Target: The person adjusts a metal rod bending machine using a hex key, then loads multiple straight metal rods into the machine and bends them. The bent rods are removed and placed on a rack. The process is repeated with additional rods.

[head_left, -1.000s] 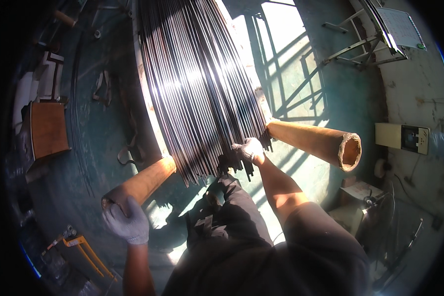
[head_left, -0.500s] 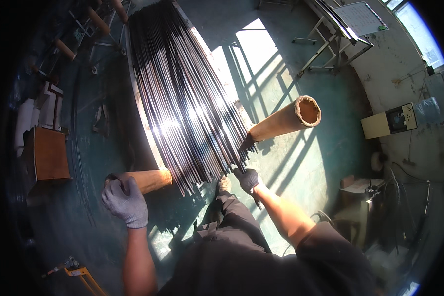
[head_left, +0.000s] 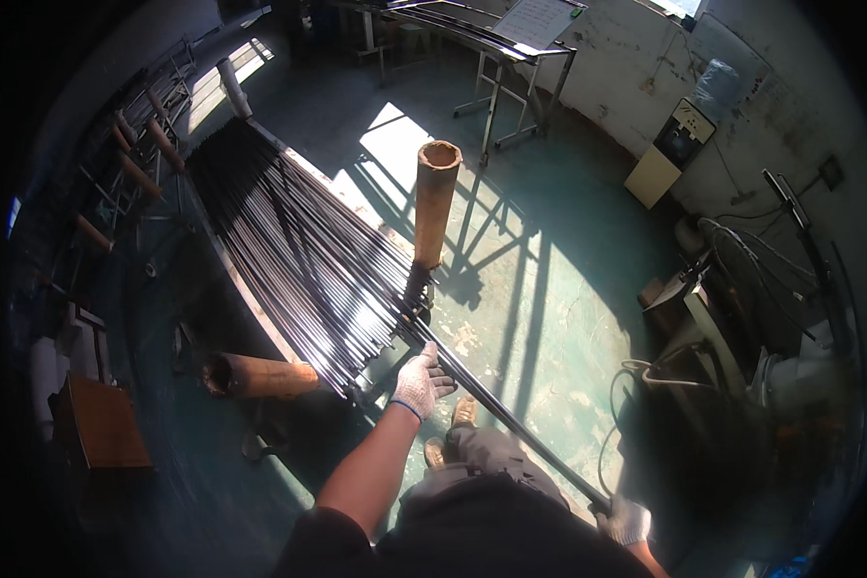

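A wide bed of long dark rods (head_left: 289,246) runs away from me on a low support. A few rods (head_left: 496,405) are drawn out past its near right end, slanting down toward my right side. Their near ends are in my right hand (head_left: 627,521), gloved and closed around them at the lower right. My left hand (head_left: 422,383), in a light knitted glove, lies beside the drawn-out rods near the bed's end, fingers stretched and apart. Whether it touches the rods I cannot tell.
Brown tubular posts stand at the bed's near right corner (head_left: 434,207) and near left (head_left: 260,376). A water dispenser (head_left: 671,152) is by the right wall, with cluttered equipment (head_left: 703,337) nearer. A wheeled metal stand (head_left: 496,106) is at the back; an orange-brown box (head_left: 101,424) lies left.
My right hand has pulled a few rods out of the bed, back and to the right. My left hand has left the left post and come over beside those rods. The view has turned right.
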